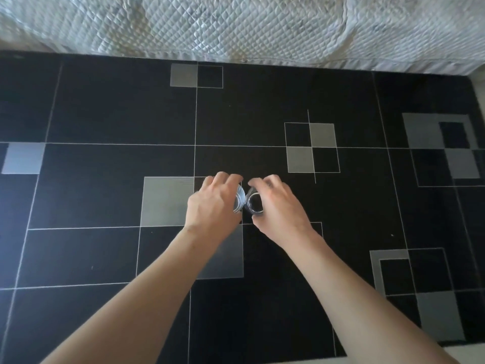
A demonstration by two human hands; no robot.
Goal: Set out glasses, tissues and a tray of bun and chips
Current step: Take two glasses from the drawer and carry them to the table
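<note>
Two small clear glasses stand side by side, almost touching, near the middle of a black rug with grey squares and thin white lines (262, 114). My left hand (212, 206) is wrapped over the left glass (239, 202) from above and largely covers it. My right hand (275, 206) grips the right glass (254, 203), whose round open mouth faces up. I cannot tell whether the glasses rest on the rug or hang just above it. No tissues, tray, bun or chips are in view.
A white quilted bedspread (262, 27) runs along the far edge of the rug. Pale floor (480, 88) shows past the rug's right edge and at the bottom right corner.
</note>
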